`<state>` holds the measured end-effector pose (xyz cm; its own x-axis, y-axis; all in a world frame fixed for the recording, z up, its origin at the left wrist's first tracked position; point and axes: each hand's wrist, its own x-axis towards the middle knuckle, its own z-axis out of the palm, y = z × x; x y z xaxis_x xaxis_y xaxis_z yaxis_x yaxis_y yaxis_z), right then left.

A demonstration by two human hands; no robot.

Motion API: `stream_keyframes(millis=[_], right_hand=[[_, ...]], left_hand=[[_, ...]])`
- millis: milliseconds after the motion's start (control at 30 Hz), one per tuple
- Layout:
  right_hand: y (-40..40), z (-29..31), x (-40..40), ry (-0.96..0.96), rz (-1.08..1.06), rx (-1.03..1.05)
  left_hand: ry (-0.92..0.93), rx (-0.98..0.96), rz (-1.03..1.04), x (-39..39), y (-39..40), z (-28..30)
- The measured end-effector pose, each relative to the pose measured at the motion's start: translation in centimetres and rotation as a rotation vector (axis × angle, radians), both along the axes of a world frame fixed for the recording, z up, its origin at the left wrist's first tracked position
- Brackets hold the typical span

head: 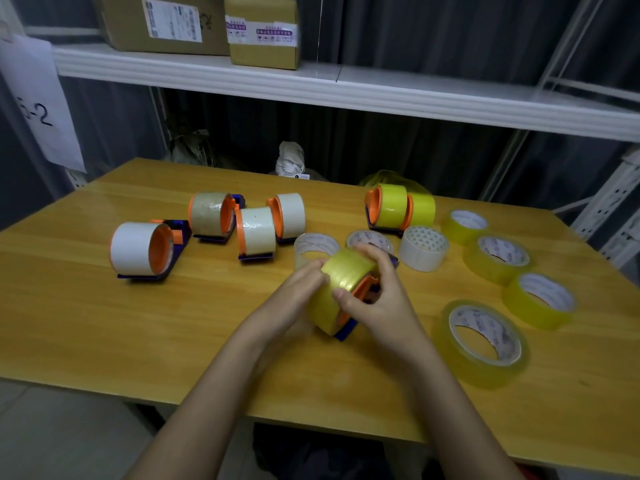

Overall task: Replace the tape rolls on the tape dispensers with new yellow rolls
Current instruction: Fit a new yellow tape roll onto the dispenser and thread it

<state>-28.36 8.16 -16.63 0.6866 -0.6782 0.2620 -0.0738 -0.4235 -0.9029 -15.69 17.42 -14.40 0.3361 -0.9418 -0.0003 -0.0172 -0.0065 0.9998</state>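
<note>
Mid-desk, seating yellow roll (pixel 341 285) on dispenser (pixel 360 299); left hand (pixel 298 292) and right hand (pixel 377 299) both curled round it; next, press home

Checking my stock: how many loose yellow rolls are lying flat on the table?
4, all at the right: roll one farthest back, roll two, roll three, roll four nearest. None seem hidden.

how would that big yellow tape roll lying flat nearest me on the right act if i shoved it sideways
The large translucent yellow tape roll lies flat on the wooden table, so it would probably slide rather than roll. Its glossy side looks slippery to pinch. The wide hollow core suggests it is fairly light and stiff, unlikely to deform.
</note>
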Motion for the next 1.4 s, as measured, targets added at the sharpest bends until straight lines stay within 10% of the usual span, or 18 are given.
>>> stream_keyframes(millis=[567,1033,1400], right_hand=[[-0.2,-0.1,-0.9,0.274,0.051,0.01],[0.6,0.2,-0.1,-0.079,0.189,0.294],[0.8,-0.5,-0.7,0.072,0.11,-0.14]], left_hand=[[0.153,0.02,0.266,-2.0,0.5,-0.9],[-0.084,-0.278,0.1,-2.0,0.8,-0.5],[0.11,-0.123,0.1,-1.6,0.8,-0.5]])
